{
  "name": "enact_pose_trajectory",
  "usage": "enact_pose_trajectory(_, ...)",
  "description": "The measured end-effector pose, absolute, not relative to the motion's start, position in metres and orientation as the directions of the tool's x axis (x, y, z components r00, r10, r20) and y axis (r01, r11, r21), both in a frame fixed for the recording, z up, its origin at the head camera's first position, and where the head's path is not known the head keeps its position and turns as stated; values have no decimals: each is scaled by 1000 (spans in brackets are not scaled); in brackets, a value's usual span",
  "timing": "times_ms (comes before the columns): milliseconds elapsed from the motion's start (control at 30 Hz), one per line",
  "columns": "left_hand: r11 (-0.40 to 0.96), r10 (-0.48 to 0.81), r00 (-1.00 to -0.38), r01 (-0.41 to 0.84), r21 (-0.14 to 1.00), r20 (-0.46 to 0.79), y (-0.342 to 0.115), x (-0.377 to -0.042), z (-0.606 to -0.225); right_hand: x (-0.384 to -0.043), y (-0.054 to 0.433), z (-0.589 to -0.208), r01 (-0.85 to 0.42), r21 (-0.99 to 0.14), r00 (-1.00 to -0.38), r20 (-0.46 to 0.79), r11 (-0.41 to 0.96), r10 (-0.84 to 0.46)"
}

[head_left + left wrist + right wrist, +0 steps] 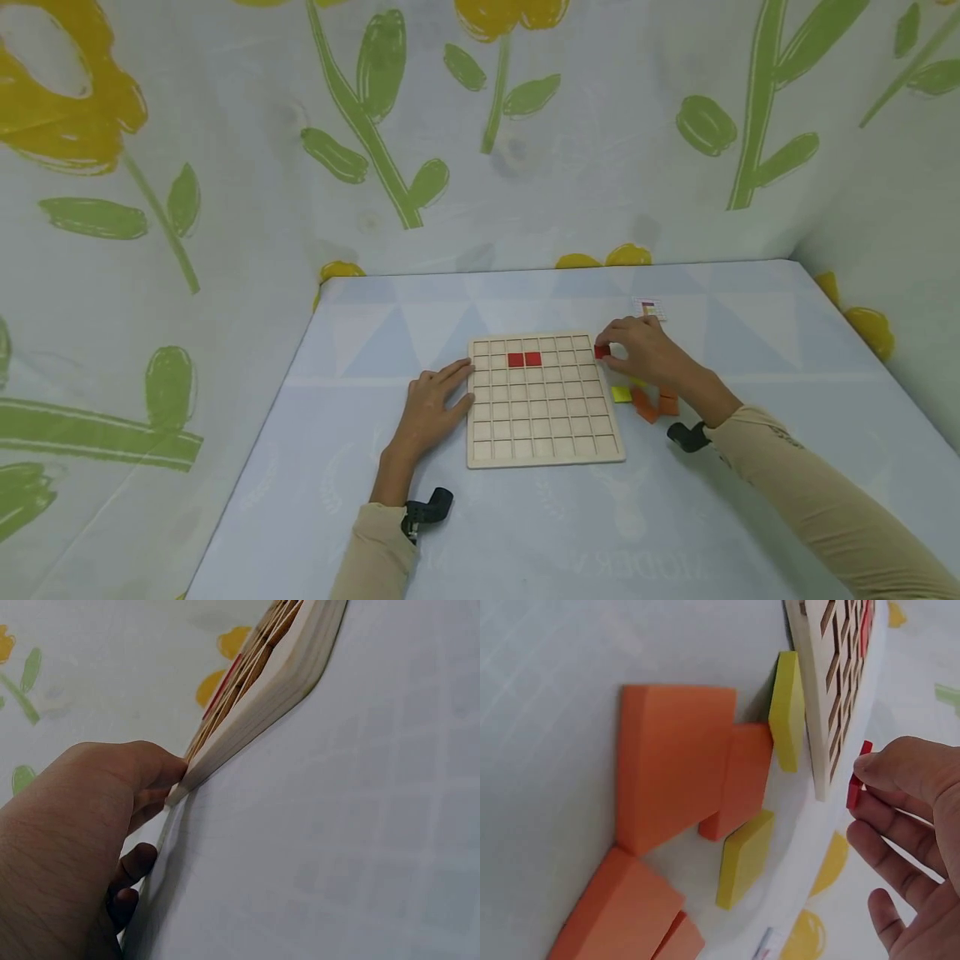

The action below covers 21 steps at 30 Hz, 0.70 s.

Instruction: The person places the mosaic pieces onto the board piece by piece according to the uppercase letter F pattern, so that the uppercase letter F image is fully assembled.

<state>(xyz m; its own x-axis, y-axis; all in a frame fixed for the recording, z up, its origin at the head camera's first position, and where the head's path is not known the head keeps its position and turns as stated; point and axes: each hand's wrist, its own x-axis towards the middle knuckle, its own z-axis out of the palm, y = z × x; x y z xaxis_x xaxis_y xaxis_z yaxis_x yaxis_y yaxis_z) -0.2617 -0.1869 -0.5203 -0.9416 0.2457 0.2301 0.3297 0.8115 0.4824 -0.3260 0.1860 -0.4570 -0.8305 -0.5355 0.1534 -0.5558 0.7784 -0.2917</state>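
Observation:
A wooden grid board (540,408) lies on the table, with two red square tiles (524,359) side by side in its upper rows. My left hand (433,410) rests at the board's left edge, fingers mostly straight and touching the rim; the left wrist view shows thumb and fingers at the board's side (247,712). Just off the board's upper right corner, my right hand (643,350) pinches a red tile (859,776) between thumb and fingertips. Below that hand lie orange tiles (675,765) and yellow tiles (786,712), close to the board's right edge.
A small printed pattern card (649,309) lies behind the right hand. The light blue and white tabletop (360,333) meets a flower-patterned cloth wall (525,208) at the back and at both sides. Black wrist cameras (429,507) are strapped to both wrists.

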Motion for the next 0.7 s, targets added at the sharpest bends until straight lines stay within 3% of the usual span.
enact_pose_trajectory(700,802,250,-939,337,492,236,-188,-262,-521,-330,158,-454,-591,-291,-805,157,753,-571)
